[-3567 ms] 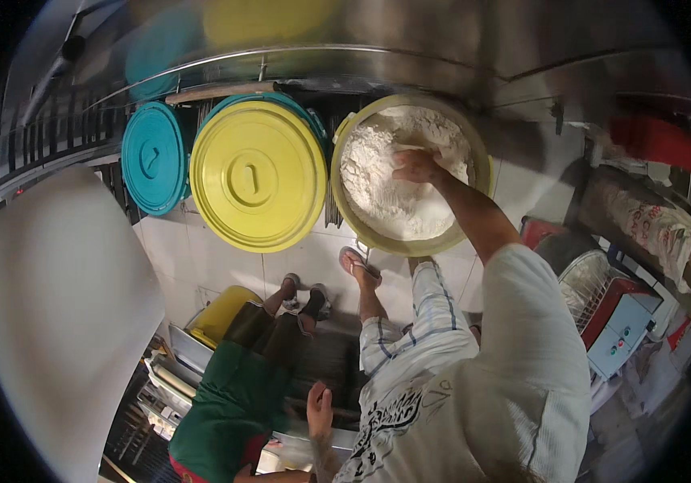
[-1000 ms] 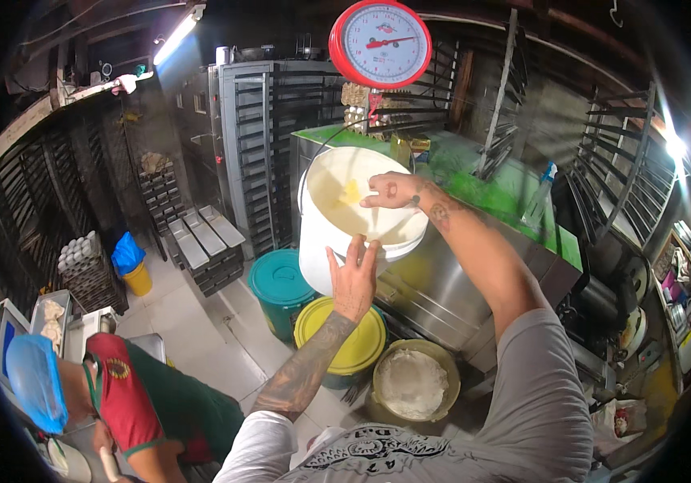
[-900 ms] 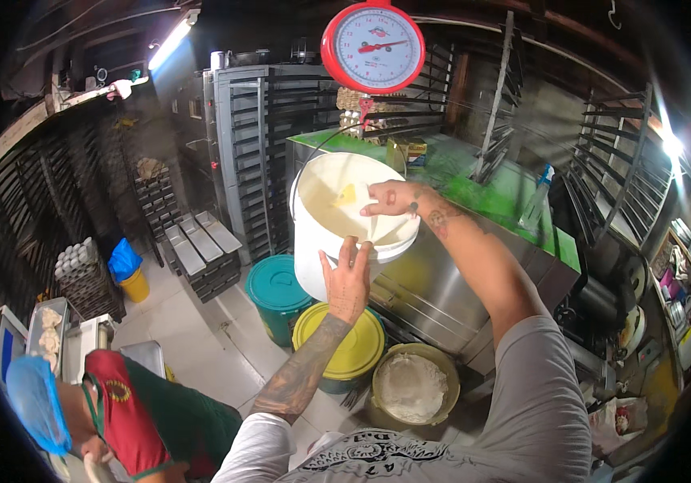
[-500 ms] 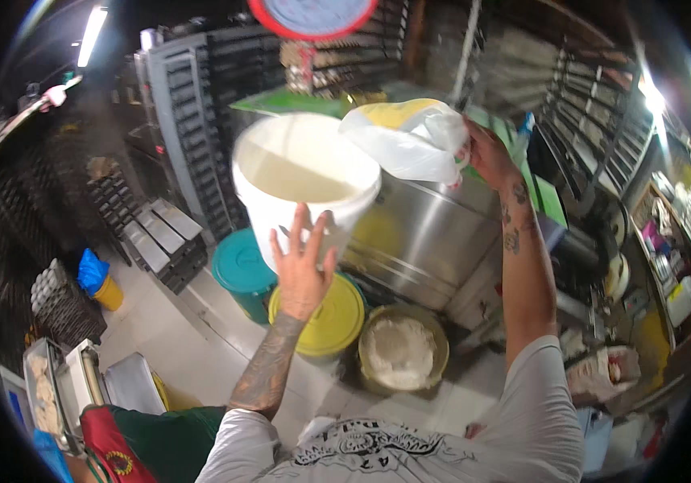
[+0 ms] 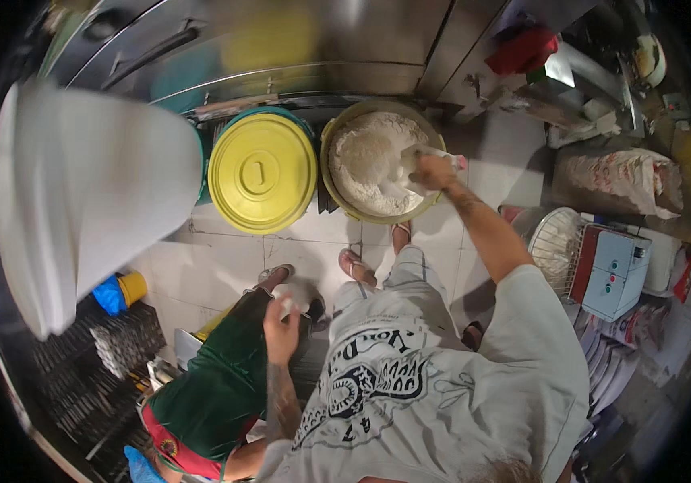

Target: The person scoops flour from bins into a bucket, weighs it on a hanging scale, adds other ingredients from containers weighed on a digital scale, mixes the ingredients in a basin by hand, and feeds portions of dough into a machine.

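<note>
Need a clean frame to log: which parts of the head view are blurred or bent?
Head view: the white bucket at left is smeared by motion blur; the steel cabinet edges bow with fisheye; the right hand in the flour tub stays fairly sharp.

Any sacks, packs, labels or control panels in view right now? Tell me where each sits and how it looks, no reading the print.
Sack: lying on its side at far right, pale with reddish print.
Control box: right, below the sack, light blue-white, red side, small green and red buttons.
Flat packs: stacked under the box, pale, edges only.
Flour tub: top centre, round, unlabelled; right hand in it.
</note>
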A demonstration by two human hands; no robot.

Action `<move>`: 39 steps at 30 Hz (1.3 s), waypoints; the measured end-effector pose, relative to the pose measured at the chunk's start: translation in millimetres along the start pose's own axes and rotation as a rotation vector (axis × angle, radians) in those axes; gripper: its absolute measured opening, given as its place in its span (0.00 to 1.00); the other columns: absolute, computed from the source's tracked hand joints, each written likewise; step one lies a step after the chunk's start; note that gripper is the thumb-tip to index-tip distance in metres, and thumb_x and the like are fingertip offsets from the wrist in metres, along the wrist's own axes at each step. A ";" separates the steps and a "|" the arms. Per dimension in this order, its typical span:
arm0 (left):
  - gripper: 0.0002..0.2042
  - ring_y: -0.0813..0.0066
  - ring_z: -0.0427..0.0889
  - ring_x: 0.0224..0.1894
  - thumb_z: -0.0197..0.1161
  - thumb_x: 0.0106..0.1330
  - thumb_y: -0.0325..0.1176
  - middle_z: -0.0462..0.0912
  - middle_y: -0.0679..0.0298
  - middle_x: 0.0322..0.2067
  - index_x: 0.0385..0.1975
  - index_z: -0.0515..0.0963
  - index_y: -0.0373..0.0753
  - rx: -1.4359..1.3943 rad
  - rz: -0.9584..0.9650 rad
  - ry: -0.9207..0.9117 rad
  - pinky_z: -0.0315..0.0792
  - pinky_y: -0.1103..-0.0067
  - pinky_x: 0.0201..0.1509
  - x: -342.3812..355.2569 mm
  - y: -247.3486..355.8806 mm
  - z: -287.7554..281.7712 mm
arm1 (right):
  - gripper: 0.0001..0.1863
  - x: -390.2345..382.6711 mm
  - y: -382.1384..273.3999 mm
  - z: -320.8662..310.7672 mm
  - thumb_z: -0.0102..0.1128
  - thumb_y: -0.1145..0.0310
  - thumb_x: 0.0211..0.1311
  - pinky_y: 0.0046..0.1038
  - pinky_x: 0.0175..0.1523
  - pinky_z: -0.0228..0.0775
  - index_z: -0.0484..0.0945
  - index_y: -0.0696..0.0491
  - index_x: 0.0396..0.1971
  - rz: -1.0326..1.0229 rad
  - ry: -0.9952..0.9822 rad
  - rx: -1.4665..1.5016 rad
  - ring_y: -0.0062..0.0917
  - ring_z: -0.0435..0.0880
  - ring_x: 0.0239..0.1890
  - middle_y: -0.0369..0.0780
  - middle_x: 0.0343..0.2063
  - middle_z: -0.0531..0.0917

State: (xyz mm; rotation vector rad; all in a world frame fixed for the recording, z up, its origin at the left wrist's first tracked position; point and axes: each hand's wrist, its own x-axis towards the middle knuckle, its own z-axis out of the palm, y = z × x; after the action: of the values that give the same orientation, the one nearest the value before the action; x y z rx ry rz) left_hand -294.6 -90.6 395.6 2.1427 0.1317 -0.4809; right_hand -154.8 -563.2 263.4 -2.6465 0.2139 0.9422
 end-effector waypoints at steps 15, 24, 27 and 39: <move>0.21 0.67 0.76 0.58 0.62 0.71 0.34 0.76 0.53 0.57 0.60 0.70 0.30 -0.096 -0.716 0.184 0.72 0.74 0.60 -103.0 1.2 22.8 | 0.15 192.5 13.0 209.0 0.71 0.56 0.51 0.30 0.26 0.63 0.80 0.53 0.26 0.798 0.082 1.335 0.23 0.71 0.20 0.33 0.19 0.76; 0.24 0.69 0.75 0.59 0.63 0.70 0.40 0.77 0.54 0.58 0.60 0.72 0.31 -0.041 -0.902 0.031 0.68 0.75 0.63 -128.1 -34.1 23.4 | 0.39 229.9 18.5 286.2 0.72 0.53 0.51 0.40 0.57 0.67 0.70 0.57 0.61 0.528 0.263 1.235 0.31 0.81 0.50 0.43 0.49 0.82; 0.25 0.69 0.75 0.60 0.64 0.70 0.41 0.78 0.55 0.57 0.60 0.73 0.32 -0.105 -0.952 0.076 0.67 0.75 0.64 -158.2 -50.9 13.5 | 0.39 230.5 28.4 244.1 0.69 0.48 0.50 0.46 0.57 0.65 0.71 0.55 0.58 0.208 0.122 1.199 0.35 0.81 0.52 0.44 0.48 0.84; 0.23 0.70 0.75 0.58 0.63 0.70 0.41 0.79 0.57 0.55 0.59 0.74 0.32 -0.167 -0.888 0.264 0.67 0.74 0.63 -156.9 -65.8 19.6 | 0.27 248.3 7.7 183.5 0.62 0.53 0.53 0.32 0.61 0.67 0.79 0.44 0.55 0.032 -0.009 0.620 0.30 0.82 0.54 0.37 0.49 0.85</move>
State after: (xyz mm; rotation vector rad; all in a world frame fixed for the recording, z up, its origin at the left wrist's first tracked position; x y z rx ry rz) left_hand -462.1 -54.8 395.7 1.8833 1.2547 -0.6443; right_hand -73.1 -514.5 -30.3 -2.0711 0.4633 0.7434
